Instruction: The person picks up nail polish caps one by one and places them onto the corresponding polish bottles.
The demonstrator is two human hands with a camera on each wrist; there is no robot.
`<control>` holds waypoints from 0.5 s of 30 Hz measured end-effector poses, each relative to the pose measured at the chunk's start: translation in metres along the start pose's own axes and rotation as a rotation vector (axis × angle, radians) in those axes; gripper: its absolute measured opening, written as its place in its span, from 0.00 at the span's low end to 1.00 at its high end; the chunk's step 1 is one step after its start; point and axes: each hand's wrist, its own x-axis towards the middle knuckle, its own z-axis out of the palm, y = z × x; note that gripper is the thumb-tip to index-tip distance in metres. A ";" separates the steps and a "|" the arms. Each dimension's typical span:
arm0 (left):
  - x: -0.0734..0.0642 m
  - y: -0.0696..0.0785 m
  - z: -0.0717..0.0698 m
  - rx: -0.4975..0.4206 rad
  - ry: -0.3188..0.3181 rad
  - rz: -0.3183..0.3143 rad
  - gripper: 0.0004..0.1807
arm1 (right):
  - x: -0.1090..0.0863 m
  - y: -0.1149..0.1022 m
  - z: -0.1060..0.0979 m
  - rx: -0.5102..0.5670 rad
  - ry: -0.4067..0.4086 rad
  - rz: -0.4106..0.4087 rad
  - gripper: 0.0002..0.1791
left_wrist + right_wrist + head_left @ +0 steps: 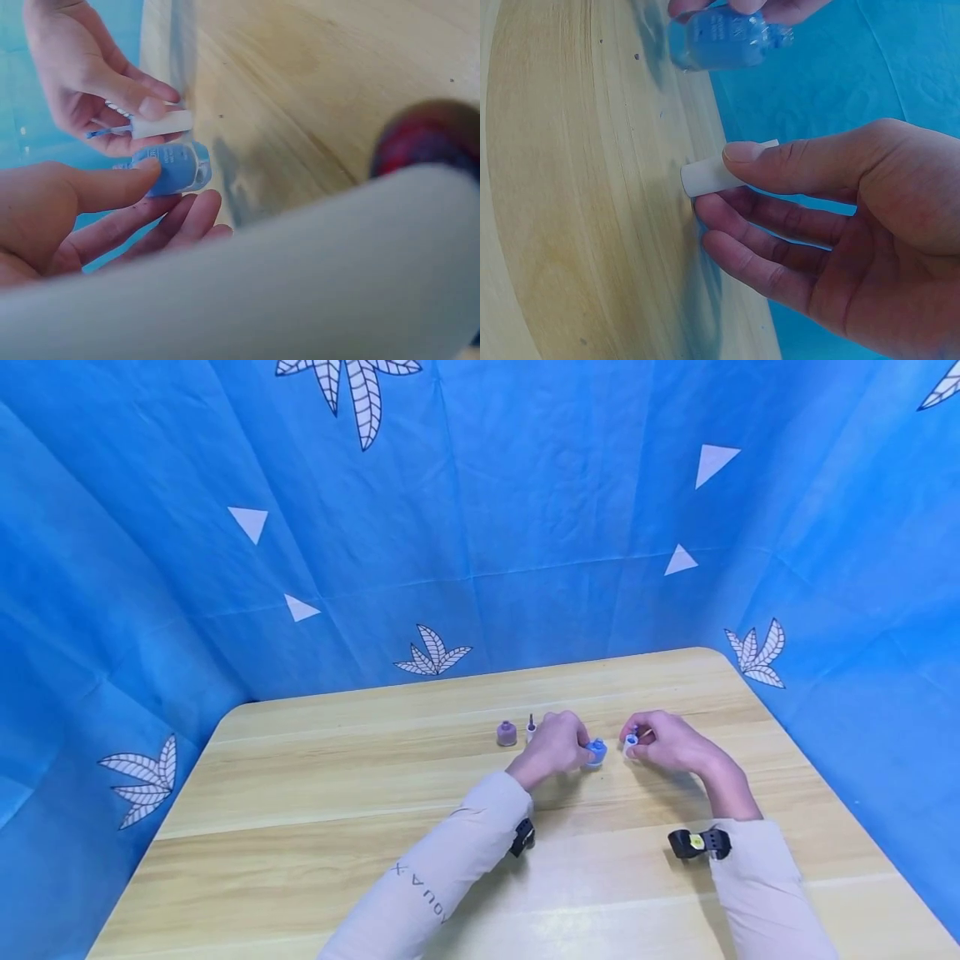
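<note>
Between the thumb and fingers of my left hand [557,745] is a blue nail polish bottle [177,166], its neck uncovered. My right hand [667,742] pinches a white nail polish cap [709,175], and the cap's blue-coated brush [110,131] points up, away from the table. In the head view the bottle and the cap are side by side, a small gap apart, low over the tabletop. A purple nail polish bottle [506,733] without its cap stands left of my left hand. Beside it another white cap [531,732] stands with its dark brush upward, partly hidden by that hand.
The wooden table [300,810] has rounded back corners. Behind it and at both sides hangs a blue curtain [525,527] with leaf and triangle prints. A black wrist strap [701,843] sits on the right sleeve.
</note>
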 end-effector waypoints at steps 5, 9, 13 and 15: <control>-0.005 0.006 -0.007 -0.042 -0.011 0.023 0.03 | 0.000 0.002 -0.001 -0.009 -0.005 0.004 0.09; -0.012 0.012 -0.018 -0.082 -0.009 0.066 0.04 | -0.001 0.003 -0.002 -0.014 -0.006 0.006 0.08; -0.023 0.014 -0.035 -0.104 0.022 0.087 0.06 | -0.002 0.001 -0.004 -0.014 0.008 0.011 0.06; -0.028 0.013 -0.043 -0.128 0.037 0.077 0.06 | -0.003 -0.002 -0.005 -0.005 0.024 0.011 0.07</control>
